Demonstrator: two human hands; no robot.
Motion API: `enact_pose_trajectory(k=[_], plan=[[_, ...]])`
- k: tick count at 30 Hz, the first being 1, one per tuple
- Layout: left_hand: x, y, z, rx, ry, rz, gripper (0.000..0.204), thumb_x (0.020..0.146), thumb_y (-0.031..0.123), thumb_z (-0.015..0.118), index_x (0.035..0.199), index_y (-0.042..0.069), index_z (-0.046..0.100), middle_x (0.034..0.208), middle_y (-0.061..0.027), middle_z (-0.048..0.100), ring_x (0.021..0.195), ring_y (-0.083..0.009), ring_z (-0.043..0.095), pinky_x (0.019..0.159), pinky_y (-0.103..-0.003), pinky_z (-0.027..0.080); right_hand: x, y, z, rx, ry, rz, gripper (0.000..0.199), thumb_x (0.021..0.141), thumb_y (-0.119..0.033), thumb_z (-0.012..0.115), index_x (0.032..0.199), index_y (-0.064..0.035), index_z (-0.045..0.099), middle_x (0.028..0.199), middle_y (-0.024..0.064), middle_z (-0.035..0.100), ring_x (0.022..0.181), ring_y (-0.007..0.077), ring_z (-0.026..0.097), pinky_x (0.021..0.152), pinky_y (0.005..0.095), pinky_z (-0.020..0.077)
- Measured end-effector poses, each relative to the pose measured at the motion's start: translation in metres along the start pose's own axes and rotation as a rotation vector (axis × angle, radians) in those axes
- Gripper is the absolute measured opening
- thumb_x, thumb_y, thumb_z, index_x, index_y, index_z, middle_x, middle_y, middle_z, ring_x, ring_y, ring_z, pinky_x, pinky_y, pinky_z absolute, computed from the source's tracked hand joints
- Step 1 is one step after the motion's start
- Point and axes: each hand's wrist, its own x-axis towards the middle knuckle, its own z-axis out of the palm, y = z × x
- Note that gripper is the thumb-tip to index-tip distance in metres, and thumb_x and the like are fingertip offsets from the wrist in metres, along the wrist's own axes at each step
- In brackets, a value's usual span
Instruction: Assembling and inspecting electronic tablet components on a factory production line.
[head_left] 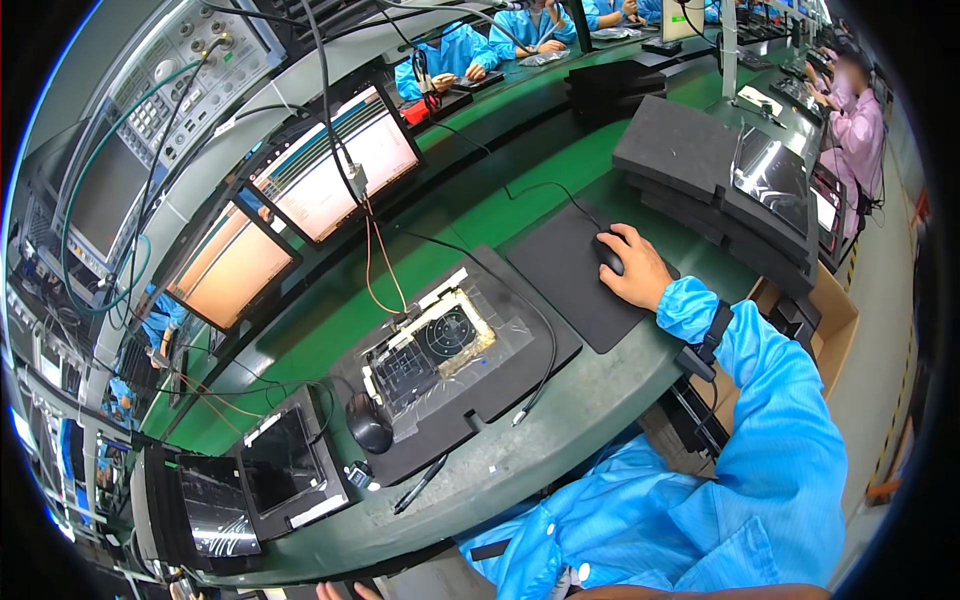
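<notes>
My right hand [638,268] rests over a black computer mouse [608,254] on a dark mouse pad [575,275], fingers curved round it. At the lower edge only a few fingers of my left hand [345,592] show, apart and below the bench edge, with nothing visible in them. Between the hands lies a test fixture [430,350] with a round target pattern, taped on a black foam board [500,385]. A second black mouse [370,424] sits at that board's left corner. Near the bench edge lies a black pen [420,484].
Two lit monitors [335,165] [232,265] stand behind the fixture, with hanging cables. Black foam trays [710,170] are stacked at right, holding a dark panel [770,170]. More flat panels [282,460] lie at left. A cardboard box [840,325] stands below right. Co-workers [450,65] sit across the bench.
</notes>
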Motion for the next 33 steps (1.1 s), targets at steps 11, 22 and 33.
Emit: enact_pose_trajectory(k=[11,22,33], plan=[[0.038,0.160,0.072,-0.814,-0.092,0.392,0.035,0.078,-0.003,0.069,0.113,0.000,0.065,0.130,-0.0218,0.061,0.122,-0.0420,0.060,0.104,-0.050,0.047,-0.002,-0.004,-0.001,0.023,-0.023,-0.035,0.053,0.085,-0.025,0.070,0.135,-0.0081,0.062,0.146,0.0187,0.049,0.128,0.0420,0.054,0.109,0.0469,0.0460],[0.047,0.226,0.088,-0.900,-0.276,0.678,0.033,0.075,-0.001,0.075,0.106,0.000,0.068,0.111,-0.0185,0.069,0.105,-0.0395,0.067,0.090,-0.049,0.055,0.001,-0.008,-0.006,-0.050,0.128,-0.146,0.066,0.087,-0.041,0.072,0.140,-0.0051,0.056,0.153,0.0228,0.041,0.138,0.0448,0.044,0.119,0.0581,0.0318],[0.050,0.229,0.088,-1.025,-0.275,0.709,0.033,0.079,-0.006,0.071,0.110,-0.001,0.065,0.114,-0.0192,0.067,0.107,-0.0401,0.066,0.091,-0.048,0.053,-0.060,0.131,-0.213,-0.837,0.270,0.077,0.068,0.087,-0.045,0.074,0.136,-0.0008,0.057,0.145,0.0204,0.054,0.141,0.0366,0.045,0.117,0.0542,0.0334]])
